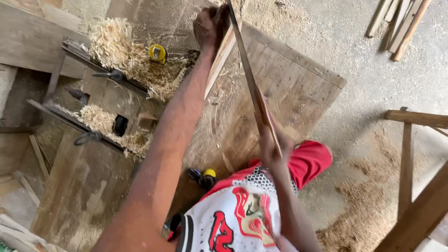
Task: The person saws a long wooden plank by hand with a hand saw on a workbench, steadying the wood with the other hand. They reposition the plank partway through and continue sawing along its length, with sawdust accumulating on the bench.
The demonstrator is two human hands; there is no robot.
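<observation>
A white and red jersey [242,217] fills the near foreground. Above it, a long thin strip [254,91] runs from the right hand [275,149] near the body up and away to the top edge, tilted slightly left. The right hand grips its near end. The left arm is stretched out, its hand [210,25] closed on a pale batten [219,58] over the table [298,84]. A yellow tape measure [157,53] lies among shavings [112,44].

Thin dark strip [252,84]: long, narrow, straight; slanted from far end down toward body; far end beside left hand [210,25], near end gripped in right hand [275,149].
Pale wood strip [219,60]: flat, light-coloured, short; held under left hand, angled down just left of dark strip.
</observation>
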